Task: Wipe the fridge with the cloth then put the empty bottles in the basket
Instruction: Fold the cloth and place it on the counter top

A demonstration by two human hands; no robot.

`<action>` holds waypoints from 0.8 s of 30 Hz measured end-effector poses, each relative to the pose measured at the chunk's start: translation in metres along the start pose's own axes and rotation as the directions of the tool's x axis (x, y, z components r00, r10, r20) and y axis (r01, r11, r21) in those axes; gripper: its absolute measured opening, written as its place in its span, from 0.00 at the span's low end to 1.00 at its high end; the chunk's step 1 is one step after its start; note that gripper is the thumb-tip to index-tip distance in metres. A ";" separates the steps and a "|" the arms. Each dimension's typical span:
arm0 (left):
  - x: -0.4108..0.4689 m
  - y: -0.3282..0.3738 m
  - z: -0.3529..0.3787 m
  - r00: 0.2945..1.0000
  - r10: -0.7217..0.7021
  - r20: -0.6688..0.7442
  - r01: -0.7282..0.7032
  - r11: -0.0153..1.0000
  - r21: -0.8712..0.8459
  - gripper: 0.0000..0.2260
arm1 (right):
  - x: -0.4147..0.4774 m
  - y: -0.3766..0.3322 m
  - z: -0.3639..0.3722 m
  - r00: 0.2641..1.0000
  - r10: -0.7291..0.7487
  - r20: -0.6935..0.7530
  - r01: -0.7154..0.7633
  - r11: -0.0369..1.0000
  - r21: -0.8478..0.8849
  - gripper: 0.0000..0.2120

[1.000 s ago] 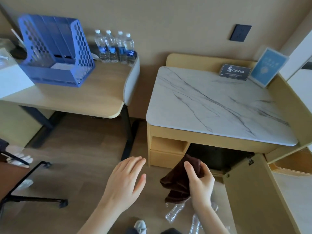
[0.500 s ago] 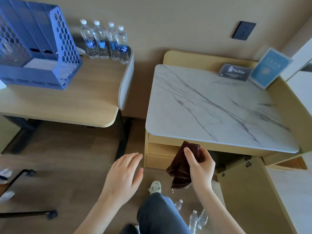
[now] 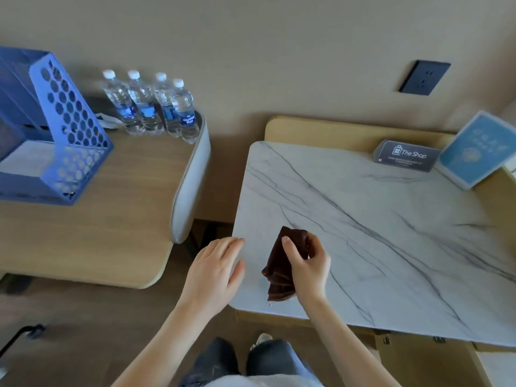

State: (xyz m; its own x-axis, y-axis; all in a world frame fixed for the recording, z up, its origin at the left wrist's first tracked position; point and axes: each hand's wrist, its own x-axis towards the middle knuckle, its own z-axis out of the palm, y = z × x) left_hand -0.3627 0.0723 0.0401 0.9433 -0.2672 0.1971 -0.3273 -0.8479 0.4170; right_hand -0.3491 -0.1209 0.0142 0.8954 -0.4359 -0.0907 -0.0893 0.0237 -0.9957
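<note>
A dark brown cloth (image 3: 282, 263) — soft, crumpled into loose folds — hangs over the near left corner of a white marble top (image 3: 377, 230) veined in grey, its corners rounded. The right hand (image 3: 305, 268) pinches the cloth's upper part between thumb and fingers; the rest droops left of the palm. The left hand (image 3: 213, 270) is spread flat, fingers together, empty, just left of the cloth at the top's edge. On the wooden desk (image 3: 89, 219) stand four clear plastic bottles (image 3: 152, 106) with white caps, near a blue perforated basket (image 3: 53, 129).
</note>
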 end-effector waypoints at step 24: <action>0.082 -0.097 0.017 0.982 0.132 0.137 -0.127 0.991 -0.049 0.15 | 0.045 0.020 0.071 0.979 -0.075 0.190 0.191 0.663 -0.724 0.14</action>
State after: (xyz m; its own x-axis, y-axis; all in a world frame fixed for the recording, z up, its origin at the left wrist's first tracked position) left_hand -0.2527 0.1244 0.0005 0.8903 -0.4372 0.1272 -0.4465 -0.7840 0.4312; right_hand -0.2799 -0.0759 -0.0112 0.9661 -0.2575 -0.0173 -0.2036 -0.7193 -0.6642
